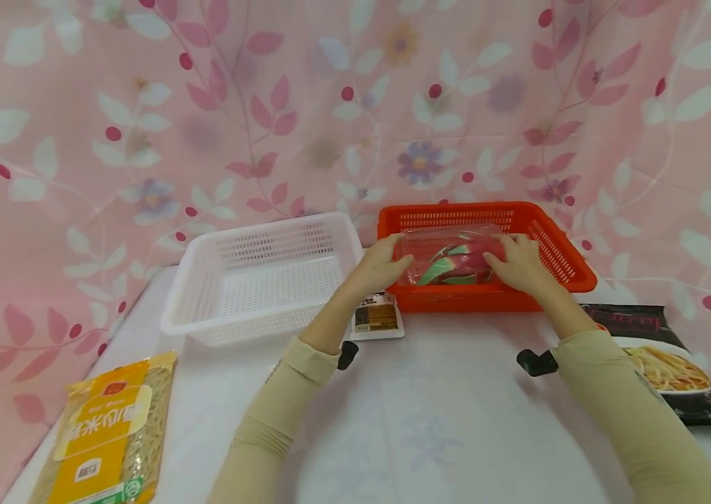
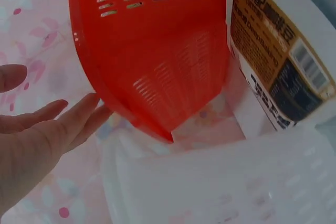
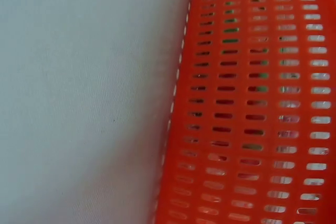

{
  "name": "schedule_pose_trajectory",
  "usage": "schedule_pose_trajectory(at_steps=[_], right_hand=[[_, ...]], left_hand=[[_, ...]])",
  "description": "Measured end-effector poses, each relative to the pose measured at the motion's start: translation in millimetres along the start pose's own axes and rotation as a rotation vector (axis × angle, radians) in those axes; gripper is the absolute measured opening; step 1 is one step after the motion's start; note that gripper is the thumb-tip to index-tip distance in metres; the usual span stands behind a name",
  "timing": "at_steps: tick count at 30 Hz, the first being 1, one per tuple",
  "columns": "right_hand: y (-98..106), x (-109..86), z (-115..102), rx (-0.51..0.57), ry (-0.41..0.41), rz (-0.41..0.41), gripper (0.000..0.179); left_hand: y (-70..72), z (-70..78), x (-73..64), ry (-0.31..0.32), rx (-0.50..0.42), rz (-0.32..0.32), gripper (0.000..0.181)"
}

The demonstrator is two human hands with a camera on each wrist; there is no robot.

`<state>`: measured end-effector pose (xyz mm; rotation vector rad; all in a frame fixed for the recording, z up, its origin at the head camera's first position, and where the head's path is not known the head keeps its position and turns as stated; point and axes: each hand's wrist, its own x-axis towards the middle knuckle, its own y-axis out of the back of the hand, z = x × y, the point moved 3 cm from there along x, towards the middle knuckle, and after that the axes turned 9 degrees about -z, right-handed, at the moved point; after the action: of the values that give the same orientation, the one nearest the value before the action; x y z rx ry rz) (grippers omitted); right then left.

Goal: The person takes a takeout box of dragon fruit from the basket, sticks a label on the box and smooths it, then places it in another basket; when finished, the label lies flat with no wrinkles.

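A clear plastic box with a pink and green dragon fruit point(image 1: 456, 262) inside lies in the red basket point(image 1: 462, 301). At its left end, over the basket's corner, is my left hand point(image 1: 382, 266). In the left wrist view, the left hand's fingers point(image 2: 79, 119) reach straight to the basket's rim, thumb apart, nothing between them. My right hand point(image 1: 522, 262) is at the box's right end, thumb spread from the fingers; whether it presses on the box is unclear. Red and green show through the basket's slots point(image 3: 226, 103) in the right wrist view, where the right hand is hidden.
A white basket point(image 1: 198, 280) stands left of the red one. Between them lies a brown and white packet point(image 1: 379, 318). A yellow noodle bag point(image 1: 110, 427) is at the front left, and a black food bag point(image 1: 670, 371) lies at the right. A floral curtain point(image 1: 330, 105) hangs behind.
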<state>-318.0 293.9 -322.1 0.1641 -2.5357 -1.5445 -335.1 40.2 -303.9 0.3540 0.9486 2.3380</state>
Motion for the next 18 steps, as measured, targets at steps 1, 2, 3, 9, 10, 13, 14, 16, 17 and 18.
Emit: schedule_pose_trajectory(at_steps=[1,2,3,9,10,13,14,16,17,18], right_hand=[[0,1.8,4,-0.001,-0.009,-0.012,0.051],[1,3.5,7,0.001,-0.019,-0.02,0.053],[2,5.0,11,0.008,-0.03,-0.026,0.053],[6,7.0,30,0.118,-0.124,-0.08,0.062],[6,6.6,31,0.14,-0.143,-0.097,0.064],[4,5.8,33,0.2,-0.174,-0.157,0.069],[3,5.8,33,0.21,-0.18,-0.172,0.07],[2,6.4,33,0.224,-0.19,-0.191,0.071],[1,7.0,33,0.229,-0.192,-0.198,0.072],[1,7.7,33,0.23,-0.198,-0.202,0.072]], left_hand=[[-3.4,1.3,4.0,0.011,-0.006,-0.011,0.057],[-7.1,2.0,8.5,0.02,-0.008,-0.024,0.06],[-10.7,2.9,12.9,0.025,-0.009,-0.037,0.062],[-28.1,5.5,36.5,0.04,0.045,-0.081,0.068],[-30.5,4.3,40.0,0.049,0.054,-0.087,0.069],[-35.9,-0.8,47.6,0.108,0.076,-0.092,0.07],[-37.2,-2.7,49.6,0.129,0.076,-0.089,0.071],[-39.0,-5.7,52.5,0.165,0.07,-0.081,0.071],[-39.8,-6.5,53.3,0.179,0.075,-0.08,0.071],[-41.0,-7.4,54.0,0.19,0.086,-0.084,0.071]])
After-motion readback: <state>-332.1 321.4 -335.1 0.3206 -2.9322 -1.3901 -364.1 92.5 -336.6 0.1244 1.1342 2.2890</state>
